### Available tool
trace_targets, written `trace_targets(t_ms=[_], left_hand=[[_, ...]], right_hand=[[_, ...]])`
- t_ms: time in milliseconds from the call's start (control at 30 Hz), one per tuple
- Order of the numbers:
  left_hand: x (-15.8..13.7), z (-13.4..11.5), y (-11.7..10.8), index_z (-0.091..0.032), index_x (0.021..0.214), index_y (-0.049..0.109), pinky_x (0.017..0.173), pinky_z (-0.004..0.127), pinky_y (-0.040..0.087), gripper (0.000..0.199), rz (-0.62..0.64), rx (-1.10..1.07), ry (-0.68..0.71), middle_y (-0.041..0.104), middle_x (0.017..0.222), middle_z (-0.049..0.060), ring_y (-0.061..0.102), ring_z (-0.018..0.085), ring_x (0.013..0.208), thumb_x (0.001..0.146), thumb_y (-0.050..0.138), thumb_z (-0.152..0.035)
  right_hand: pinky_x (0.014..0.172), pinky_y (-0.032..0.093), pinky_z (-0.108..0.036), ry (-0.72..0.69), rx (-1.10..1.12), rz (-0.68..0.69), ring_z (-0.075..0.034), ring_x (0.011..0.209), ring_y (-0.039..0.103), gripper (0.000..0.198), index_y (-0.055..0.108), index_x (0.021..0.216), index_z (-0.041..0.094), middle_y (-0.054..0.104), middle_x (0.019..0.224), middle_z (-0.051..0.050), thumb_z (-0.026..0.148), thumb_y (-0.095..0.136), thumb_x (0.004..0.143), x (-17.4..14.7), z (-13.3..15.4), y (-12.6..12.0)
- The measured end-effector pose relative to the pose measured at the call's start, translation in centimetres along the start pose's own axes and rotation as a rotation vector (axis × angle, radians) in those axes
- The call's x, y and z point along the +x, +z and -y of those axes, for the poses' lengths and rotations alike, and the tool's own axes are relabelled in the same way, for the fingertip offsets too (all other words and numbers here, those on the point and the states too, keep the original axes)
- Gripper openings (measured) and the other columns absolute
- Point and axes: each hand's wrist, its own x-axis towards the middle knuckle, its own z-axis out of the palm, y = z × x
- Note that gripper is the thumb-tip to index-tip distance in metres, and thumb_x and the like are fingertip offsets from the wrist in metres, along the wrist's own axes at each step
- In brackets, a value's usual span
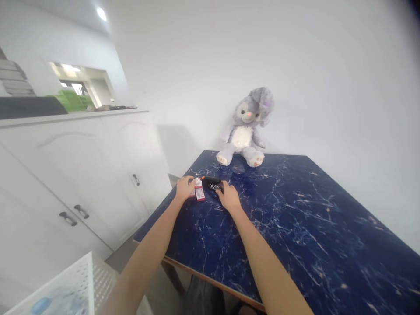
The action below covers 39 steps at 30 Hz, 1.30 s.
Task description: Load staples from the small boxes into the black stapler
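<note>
My left hand (185,188) lies at the left part of the table with its fingers closed on a small red-and-white box (198,183). Another small red-and-white box (200,194) lies flat just in front of it, close to my fingers. My right hand (229,196) grips the near end of a black stapler (214,187) with a shiny metal part. Right behind the stapler is a dark, long object with an orange tip (211,180); its kind is too small to make out. My fingertips partly hide the boxes and the stapler.
The blue marbled table (285,218) reaches out to the right. A grey plush rabbit (244,129) sits at its back edge against the white wall. White cabinets (82,175) stand on the left, and a white perforated basket (90,280) is at the lower left.
</note>
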Motion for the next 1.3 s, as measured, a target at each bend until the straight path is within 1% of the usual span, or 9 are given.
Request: trace_targets(t_ms=[200,300,400,567,667,833,1000,1133,1300], left_hand=[[-0.1,-0.3,1.1,-0.021,0.121,0.066,0.106,0.036,0.042,0.036,0.194,-0.037,0.202,0.064,0.127,0.007,0.058,0.022,0.118,0.087,0.054,-0.023],[-0.2,-0.5,1.4,-0.019,0.128,0.062,0.104,0.042,0.043,0.046,0.22,-0.021,0.219,0.064,0.124,0.01,0.059,0.026,0.115,0.083,0.058,-0.022],[-0.2,-0.7,1.3,-0.023,0.137,0.055,0.11,0.05,0.036,0.055,0.213,-0.003,0.251,0.057,0.138,0.01,0.049,0.03,0.129,0.083,0.059,-0.024],[-0.1,-1.9,1.1,-0.023,0.141,0.05,0.114,0.046,0.031,0.052,0.233,0.135,0.371,0.055,0.143,0.008,0.043,0.028,0.136,0.089,0.052,-0.026],[-0.3,-2.8,0.9,-0.02,0.142,0.048,0.11,0.045,0.035,0.054,0.211,0.22,0.371,0.06,0.136,0.01,0.049,0.029,0.13,0.091,0.052,-0.037],[-1.0,-4.7,0.4,-0.019,0.137,0.052,0.104,0.045,0.038,0.064,0.177,0.363,0.381,0.066,0.125,0.013,0.054,0.033,0.122,0.09,0.048,-0.062],[0.4,-7.6,0.5,-0.013,0.113,0.066,0.095,0.045,0.044,0.079,0.324,0.462,0.24,0.073,0.099,0.017,0.067,0.034,0.099,0.084,0.034,-0.079],[1.5,-9.5,1.3,-0.009,0.103,0.069,0.093,0.046,0.045,0.082,0.33,0.471,0.225,0.071,0.099,0.022,0.067,0.038,0.098,0.076,0.045,-0.082],[1.1,-9.5,1.8,-0.01,0.103,0.067,0.087,0.04,0.048,0.078,0.26,0.385,0.169,0.071,0.096,0.021,0.068,0.037,0.096,0.073,0.052,-0.081]], right_hand=[[0.088,0.044,-0.033,0.018,0.048,-0.044,-0.027,0.103,0.06,0.041,0.053,0.13,0.018,0.071,0.108,-0.011,0.023,0.058,0.09,-0.1,-0.5,0.1],[0.085,0.045,-0.032,-0.013,0.076,-0.041,-0.025,0.099,0.062,0.024,0.062,0.113,0.021,0.072,0.105,-0.009,0.025,0.058,0.09,0.1,-0.8,0.0],[0.081,0.046,-0.03,-0.016,0.109,-0.041,-0.021,0.09,0.066,0.01,0.065,0.096,0.022,0.073,0.098,-0.005,0.025,0.059,0.088,0.2,-0.9,-0.1],[0.081,0.047,-0.029,0.021,0.182,-0.074,-0.02,0.091,0.069,0.02,0.059,0.106,0.025,0.074,0.101,-0.002,0.021,0.061,0.086,0.1,-0.8,-0.1],[0.079,0.047,-0.03,0.04,0.153,-0.111,-0.022,0.091,0.069,0.033,0.05,0.118,0.023,0.074,0.098,-0.004,0.018,0.059,0.086,-0.4,-0.4,-0.2],[0.077,0.045,-0.03,0.075,0.026,-0.136,-0.023,0.088,0.068,0.032,0.044,0.12,0.019,0.072,0.092,-0.008,0.018,0.051,0.089,-1.1,0.3,-0.1],[0.085,0.046,-0.032,0.064,-0.002,-0.149,-0.025,0.098,0.066,0.042,0.047,0.127,0.014,0.072,0.1,-0.011,0.023,0.057,0.087,-0.5,0.0,-0.1],[0.088,0.045,-0.032,0.022,-0.064,-0.064,-0.025,0.098,0.065,0.025,0.065,0.104,0.016,0.071,0.102,-0.013,0.036,0.056,0.091,0.2,-0.1,-0.3],[0.087,0.044,-0.031,-0.015,-0.097,-0.034,-0.023,0.094,0.063,0.019,0.068,0.096,0.015,0.071,0.101,-0.012,0.028,0.054,0.092,-0.6,-0.4,-1.5]])
